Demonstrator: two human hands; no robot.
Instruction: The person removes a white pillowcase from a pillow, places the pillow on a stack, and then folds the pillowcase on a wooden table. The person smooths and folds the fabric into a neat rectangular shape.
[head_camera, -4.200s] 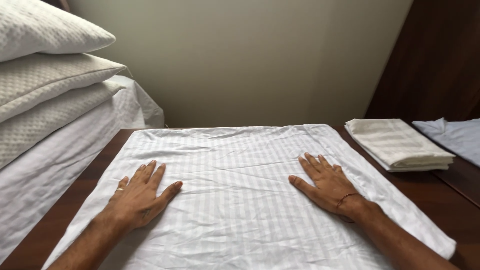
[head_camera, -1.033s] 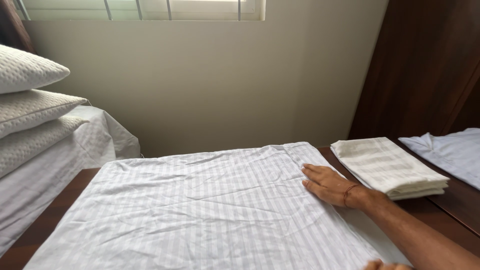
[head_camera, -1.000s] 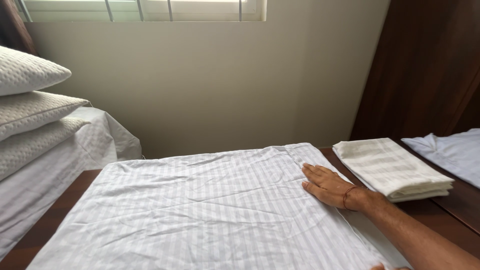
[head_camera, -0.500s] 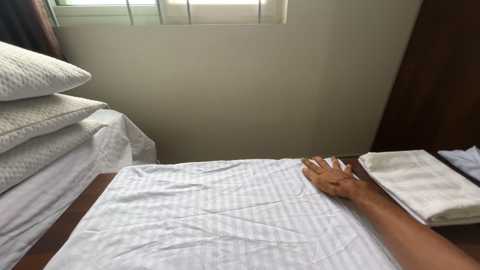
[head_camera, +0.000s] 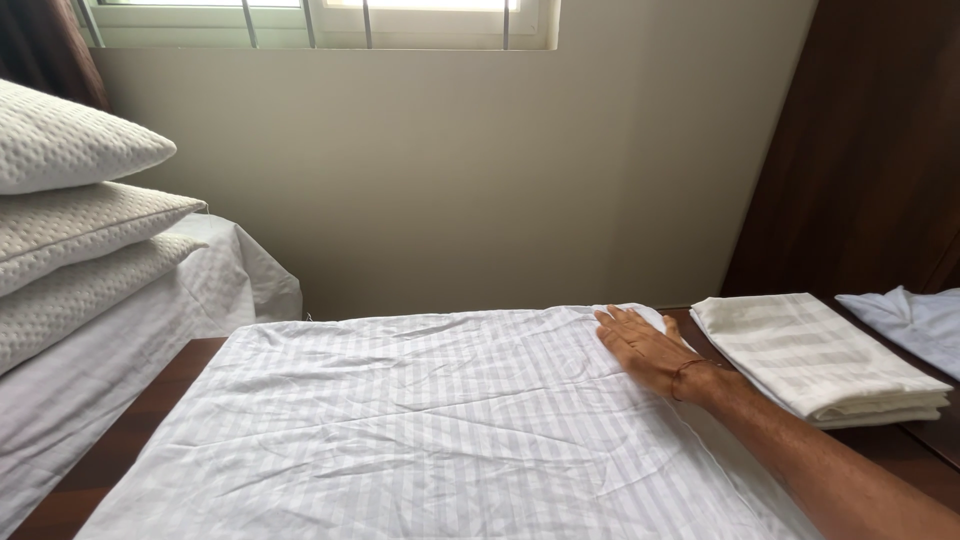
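A white striped pillowcase (head_camera: 420, 420) lies spread flat on a dark wooden table (head_camera: 190, 365). My right hand (head_camera: 645, 345) rests palm down on its far right corner, fingers together and stretched out, with a thin red thread around the wrist. It holds nothing. My left hand is out of view.
A folded stack of striped cream linen (head_camera: 820, 355) lies on the table just right of my right hand. A pale blue cloth (head_camera: 915, 320) lies at the far right. Three stacked white pillows (head_camera: 70, 230) sit on a sheet-covered surface (head_camera: 215, 285) at left. A wall and window stand behind.
My left hand, earlier flat on the pillowcase, has left the view. My right hand has slid from the near right part to the far right corner. The view has tilted upward.
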